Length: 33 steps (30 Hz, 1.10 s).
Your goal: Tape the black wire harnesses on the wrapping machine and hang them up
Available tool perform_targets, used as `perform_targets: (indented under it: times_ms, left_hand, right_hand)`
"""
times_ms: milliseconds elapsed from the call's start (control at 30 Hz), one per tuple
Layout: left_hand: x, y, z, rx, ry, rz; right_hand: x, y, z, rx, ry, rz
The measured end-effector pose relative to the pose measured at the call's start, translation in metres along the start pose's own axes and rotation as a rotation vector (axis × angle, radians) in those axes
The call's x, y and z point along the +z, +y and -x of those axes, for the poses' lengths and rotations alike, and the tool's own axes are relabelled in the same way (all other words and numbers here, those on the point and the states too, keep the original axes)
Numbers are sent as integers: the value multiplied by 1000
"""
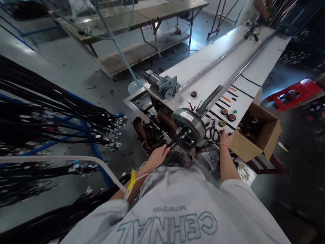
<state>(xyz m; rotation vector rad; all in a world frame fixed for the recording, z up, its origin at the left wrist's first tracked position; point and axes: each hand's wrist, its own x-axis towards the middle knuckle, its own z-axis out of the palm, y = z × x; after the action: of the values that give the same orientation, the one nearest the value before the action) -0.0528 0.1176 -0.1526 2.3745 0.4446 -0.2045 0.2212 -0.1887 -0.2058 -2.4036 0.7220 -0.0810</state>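
Just in front of the body, the left hand [158,155] has its fingers closed on a dark strand [175,139], which reaches toward the round drum [199,124] between the two hands. The right hand [226,138] is at the near edge of the surface [203,62]; whether its fingertips pinch anything I cannot tell. Just beyond that hand lie scissors [213,128] and a tape roll [222,123], with a cardboard box [271,137] to its right. The work looks underway, the strand already in hand, but its far end is unclear, so how much is done or left cannot be judged; scissors and roll lie unheld. Farther off, ahead of the left hand, sits a motor [157,80], and at the far end a co-worker's hand [266,14] shows
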Motion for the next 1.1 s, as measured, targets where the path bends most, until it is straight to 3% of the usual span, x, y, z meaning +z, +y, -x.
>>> perform_targets:
  times_ms: [233,367,500,667,700,767,867,967,1100]
  left_hand:
    - [22,24,-20,-52,57,-47]
    - [24,23,-29,-34,44,-16]
    - [15,12,-32,-15,45,144]
    - [9,-21,-7,4,-319,364]
    - [11,-27,0,-7,-349,364]
    - [17,-33,14,-36,-306,352]
    - [23,-32,22,-102,-151,344]
    - [24,-21,15,-108,-56,347]
    - [22,-6,-2,-115,-14,327]
  right_hand:
    - [-1,0,-1,9,-13,9]
    - [0,0,0,-16,6,2]
    - [0,1,0,-34,20,-14]
    - [-2,-1,0,-12,4,-10]
    - [-2,-1,-1,-12,4,-9]
    - [-2,-1,-1,-13,7,-11]
    - [-1,0,-1,-17,7,-15]
    - [0,0,-1,-19,-1,-18]
    - [0,1,-2,-27,-10,-13]
